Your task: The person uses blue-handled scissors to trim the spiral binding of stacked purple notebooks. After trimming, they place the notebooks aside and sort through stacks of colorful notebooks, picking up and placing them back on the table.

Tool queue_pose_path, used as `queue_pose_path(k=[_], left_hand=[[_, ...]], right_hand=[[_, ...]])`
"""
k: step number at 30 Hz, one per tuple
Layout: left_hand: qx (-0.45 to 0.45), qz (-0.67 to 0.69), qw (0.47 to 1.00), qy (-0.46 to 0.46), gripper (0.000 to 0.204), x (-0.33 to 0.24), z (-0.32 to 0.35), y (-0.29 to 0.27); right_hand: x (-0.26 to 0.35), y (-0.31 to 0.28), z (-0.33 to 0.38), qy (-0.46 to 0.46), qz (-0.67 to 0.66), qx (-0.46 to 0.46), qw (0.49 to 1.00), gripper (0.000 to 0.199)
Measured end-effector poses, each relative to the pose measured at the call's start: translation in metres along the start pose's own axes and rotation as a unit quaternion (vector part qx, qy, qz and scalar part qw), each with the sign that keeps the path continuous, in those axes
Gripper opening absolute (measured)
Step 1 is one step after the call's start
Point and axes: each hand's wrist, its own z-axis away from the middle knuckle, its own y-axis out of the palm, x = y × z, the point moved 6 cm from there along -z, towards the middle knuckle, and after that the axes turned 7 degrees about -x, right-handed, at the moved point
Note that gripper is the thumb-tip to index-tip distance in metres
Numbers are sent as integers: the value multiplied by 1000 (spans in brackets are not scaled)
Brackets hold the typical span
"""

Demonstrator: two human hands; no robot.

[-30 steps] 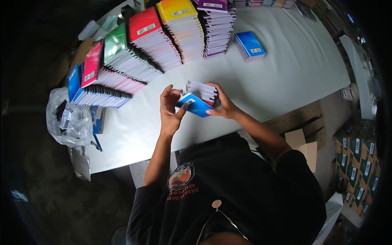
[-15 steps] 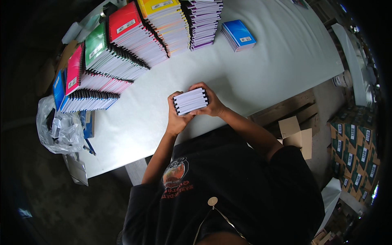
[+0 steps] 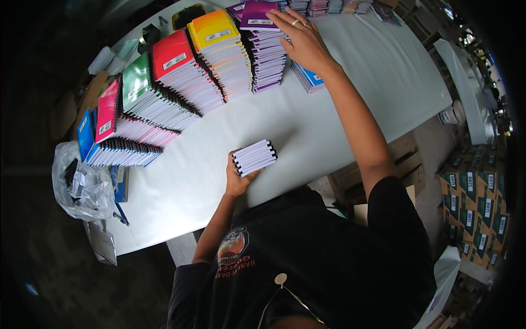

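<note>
My left hand [image 3: 238, 176] is closed around a small stack of spiral notebooks [image 3: 255, 158], held over the near part of the table with the white page edges and black coils showing. My right hand [image 3: 304, 43] is stretched out to the far side, fingers spread. Its fingertips lie over the right edge of the top purple notebook [image 3: 256, 15]; whether they press on it I cannot tell. To the left of that tall purple stack stand stacks of yellow notebooks [image 3: 216, 34], red notebooks [image 3: 174, 52] and green notebooks [image 3: 136, 79]. My right forearm partly hides a blue notebook pile [image 3: 303, 78].
Pink notebooks [image 3: 108, 107] and blue notebooks [image 3: 86, 134] continue the row leftward on the white-covered table [image 3: 192, 192]. A clear plastic bag [image 3: 82, 186] sits at the left edge. Patterned cartons [image 3: 474, 203] are stacked off to the right, beyond a wooden pallet [image 3: 402, 159].
My right hand has left the held notebooks and reached out to the purple stack. My left hand keeps the notebooks alone. The view has shifted, showing more of the table's far side.
</note>
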Motion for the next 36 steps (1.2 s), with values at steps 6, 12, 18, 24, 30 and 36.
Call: queue_pose_path(k=[6, 12, 18, 24, 30, 36], left_hand=[[-5, 11, 1000, 6, 62, -1, 1, 0], [4, -3, 1000, 18, 61, -6, 0, 3], [3, -8, 1000, 11, 58, -13, 0, 1], [-6, -23, 1000, 0, 61, -32, 0, 4], [7, 103, 971, -216, 62, -45, -6, 10], [-111, -573, 812, -26, 76, -58, -13, -16]], right_hand=[[7, 15, 0, -1, 8, -55, 998, 44], [56, 42, -26, -84, -18, -34, 996, 32], [92, 15, -31, -108, -72, 0, 992, 24], [100, -60, 43, 184, -412, -120, 884, 24], [69, -61, 90, 410, -570, -182, 689, 29], [50, -54, 133, 511, -515, -180, 664, 29]])
